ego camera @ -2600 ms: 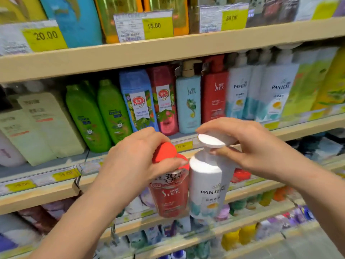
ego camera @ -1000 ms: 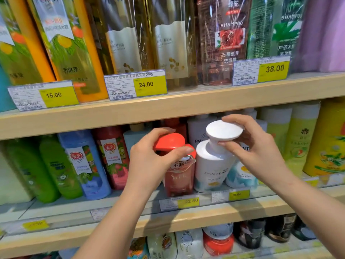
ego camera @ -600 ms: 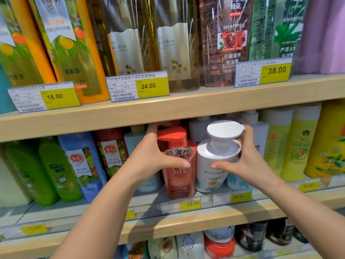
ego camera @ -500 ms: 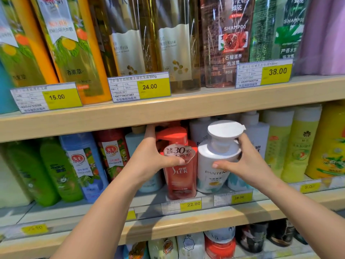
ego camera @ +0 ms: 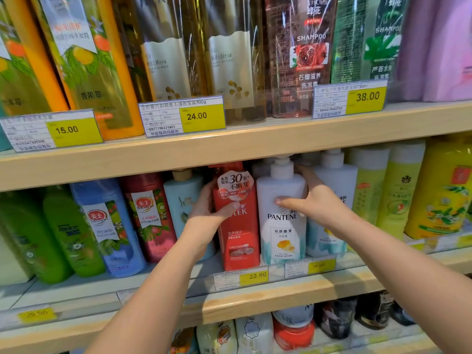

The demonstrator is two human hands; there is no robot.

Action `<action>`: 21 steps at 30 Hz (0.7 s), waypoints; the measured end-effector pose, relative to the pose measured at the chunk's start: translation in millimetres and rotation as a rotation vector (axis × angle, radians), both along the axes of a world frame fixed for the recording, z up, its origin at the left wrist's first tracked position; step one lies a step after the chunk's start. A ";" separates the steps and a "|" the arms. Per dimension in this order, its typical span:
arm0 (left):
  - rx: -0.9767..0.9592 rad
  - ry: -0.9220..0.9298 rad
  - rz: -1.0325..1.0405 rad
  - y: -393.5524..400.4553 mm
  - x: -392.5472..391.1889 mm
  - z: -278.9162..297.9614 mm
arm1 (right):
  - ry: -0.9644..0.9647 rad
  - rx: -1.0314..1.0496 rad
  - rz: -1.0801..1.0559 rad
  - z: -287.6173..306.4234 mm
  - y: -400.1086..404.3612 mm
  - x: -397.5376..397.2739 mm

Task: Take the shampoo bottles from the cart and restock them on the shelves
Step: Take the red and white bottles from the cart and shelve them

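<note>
- Gripping the red bottle (ego camera: pixel 238 226) with my left hand (ego camera: pixel 208 208): thumb across its front label, fingers wrapped behind its left side.
- Red bottle stands upright on the middle shelf (ego camera: pixel 255 302), close to the front edge, above the 22.80 price tag (ego camera: pixel 241 278); its pump top sits right under the upper shelf (ego camera: pixel 229 149).
- My right hand (ego camera: pixel 319 200) holds the white Pantene bottle (ego camera: pixel 282 218): thumb lies across the front just above the brand name, fingers reach round its right side and behind.
- White bottle is upright on the same shelf, touching the red one on its right, pump neck tucked under the upper shelf board.
- Just beside it to the right, another white pump bottle (ego camera: pixel 334 200); past that, yellow-green bottles (ego camera: pixel 383 195).
- Left of the red bottle: a pale blue pump bottle (ego camera: pixel 182 198), a dark red bottle (ego camera: pixel 149 215), a blue bottle (ego camera: pixel 107 226), then green bottles (ego camera: pixel 69 233).
- Upper shelf carries tall wrapped bottles behind tags reading 15.00, 24.00 and 38.00.
</note>
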State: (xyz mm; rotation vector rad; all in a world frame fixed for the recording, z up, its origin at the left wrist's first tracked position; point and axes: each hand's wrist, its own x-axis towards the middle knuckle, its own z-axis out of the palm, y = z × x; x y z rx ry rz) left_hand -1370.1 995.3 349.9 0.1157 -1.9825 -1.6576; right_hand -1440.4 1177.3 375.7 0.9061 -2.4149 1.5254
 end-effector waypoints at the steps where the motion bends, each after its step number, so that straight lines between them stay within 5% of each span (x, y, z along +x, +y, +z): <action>1: 0.000 0.007 0.010 -0.1 0.6 -1.7 | 0.030 0.030 -0.006 -2.0 0.4 2.4; 9: -0.007 -0.214 0.042 6.1 9.1 -33.7 | 0.000 0.445 -0.187 -9.6 3.3 14.4; 21: 0.048 -0.219 -0.076 0.7 11.5 -32.3 | 0.052 0.441 -0.220 -9.5 3.1 19.8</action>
